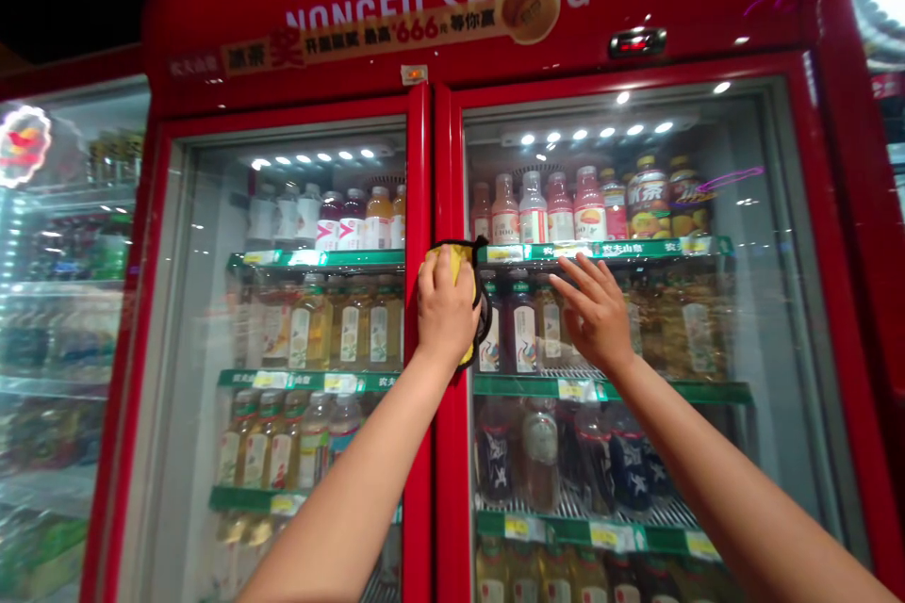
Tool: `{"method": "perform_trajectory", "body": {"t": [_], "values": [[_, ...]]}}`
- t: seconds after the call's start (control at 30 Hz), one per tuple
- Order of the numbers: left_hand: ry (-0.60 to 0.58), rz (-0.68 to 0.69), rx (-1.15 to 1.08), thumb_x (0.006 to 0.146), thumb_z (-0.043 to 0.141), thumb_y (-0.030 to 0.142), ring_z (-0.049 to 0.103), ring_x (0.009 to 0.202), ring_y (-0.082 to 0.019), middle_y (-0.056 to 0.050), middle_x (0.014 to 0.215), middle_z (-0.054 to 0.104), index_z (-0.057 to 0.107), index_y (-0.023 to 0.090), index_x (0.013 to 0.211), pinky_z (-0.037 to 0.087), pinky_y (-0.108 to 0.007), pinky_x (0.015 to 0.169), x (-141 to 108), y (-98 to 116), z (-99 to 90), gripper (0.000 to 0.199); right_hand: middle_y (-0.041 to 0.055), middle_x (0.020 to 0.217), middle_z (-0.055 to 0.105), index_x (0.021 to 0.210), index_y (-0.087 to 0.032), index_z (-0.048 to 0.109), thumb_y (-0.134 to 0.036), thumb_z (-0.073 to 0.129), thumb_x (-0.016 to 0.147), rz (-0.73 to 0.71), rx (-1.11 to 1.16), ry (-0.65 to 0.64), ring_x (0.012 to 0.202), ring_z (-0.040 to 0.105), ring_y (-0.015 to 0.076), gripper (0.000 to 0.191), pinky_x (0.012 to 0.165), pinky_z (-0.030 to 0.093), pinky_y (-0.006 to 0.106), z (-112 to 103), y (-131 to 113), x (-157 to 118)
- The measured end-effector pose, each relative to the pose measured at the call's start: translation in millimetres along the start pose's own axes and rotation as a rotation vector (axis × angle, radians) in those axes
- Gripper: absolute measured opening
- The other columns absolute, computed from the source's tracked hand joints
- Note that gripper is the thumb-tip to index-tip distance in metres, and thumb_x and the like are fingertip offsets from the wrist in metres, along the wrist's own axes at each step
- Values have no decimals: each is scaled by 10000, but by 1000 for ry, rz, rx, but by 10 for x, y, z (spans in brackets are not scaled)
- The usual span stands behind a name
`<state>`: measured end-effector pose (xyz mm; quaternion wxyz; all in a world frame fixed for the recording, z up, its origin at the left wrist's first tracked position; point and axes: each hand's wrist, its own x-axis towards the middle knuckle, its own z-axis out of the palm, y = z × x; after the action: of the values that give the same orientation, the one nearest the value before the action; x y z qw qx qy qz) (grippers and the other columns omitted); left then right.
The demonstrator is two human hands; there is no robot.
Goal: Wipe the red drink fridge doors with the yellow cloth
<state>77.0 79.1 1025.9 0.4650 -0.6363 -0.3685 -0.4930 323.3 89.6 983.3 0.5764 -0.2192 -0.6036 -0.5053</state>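
Note:
A red drinks fridge (742, 9) with two glass doors fills the view. My left hand (447, 306) is closed over a yellow cloth with black edging (467, 254), pressed against the red door frame (445, 452) where the two doors meet. Part of the cloth is hidden beneath my fingers. To the right, my right hand (598, 313) is raised in front of the right glass door (770, 320), its fingers spread and nothing in it. Whether its fingertips touch the glass, I cannot tell.
Behind the glass, green-edged shelves (707, 393) carry several rows of bottles (586, 207). A small red display (637, 42) sits on the header above the right door. Another lit fridge (57, 330) stands at the left, and part of one more shows at the right edge.

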Motion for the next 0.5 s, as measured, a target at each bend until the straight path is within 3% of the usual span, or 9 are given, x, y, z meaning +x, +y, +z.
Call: {"method": "perform_trajectory", "body": {"t": [0.07, 0.13, 0.33, 0.43, 0.5], "values": [[3, 1, 13, 912, 621, 218, 435, 1451, -388, -248, 1526, 495, 653, 105, 1276, 397, -557, 1188, -185, 5, 13, 382, 19, 1523, 561, 1462, -355, 516, -37, 513, 863, 1, 4, 7, 1488, 425, 250, 678, 1210, 369, 589, 3, 1, 3], [-10, 10, 21, 901, 630, 206, 435, 1452, -388, -248, 1530, 491, 654, 110, 1275, 401, -566, 1183, -197, -8, 22, 386, 26, 1516, 568, 1463, -348, 518, -42, 515, 862, -1, 9, 9, 1482, 434, 255, 675, 1207, 373, 591, 6, 1, 8], [16, -69, 23, 914, 605, 219, 404, 1476, -390, -257, 1564, 449, 626, 81, 1326, 375, -564, 1203, 281, 18, 17, 434, 38, 1479, 604, 1479, -347, 503, -49, 495, 884, -4, 23, 42, 1451, 479, 259, 666, 1201, 381, 585, -27, -12, 14], [-1, -39, 66, 943, 560, 234, 365, 1506, -373, -231, 1596, 419, 606, 93, 1362, 340, -585, 1225, -1, 169, 58, 445, 43, 1455, 626, 1464, -344, 521, -55, 499, 897, -4, 25, 62, 1434, 500, 256, 637, 1200, 386, 568, -53, -21, 8], [-74, 100, 75, 955, 526, 209, 400, 1494, -330, -210, 1529, 520, 564, 105, 1419, 299, -584, 1251, -340, 292, 104, 477, 46, 1451, 629, 1454, -340, 533, -61, 504, 901, -15, 28, 68, 1425, 510, 255, 620, 1201, 384, 561, -64, -25, 1]]}}
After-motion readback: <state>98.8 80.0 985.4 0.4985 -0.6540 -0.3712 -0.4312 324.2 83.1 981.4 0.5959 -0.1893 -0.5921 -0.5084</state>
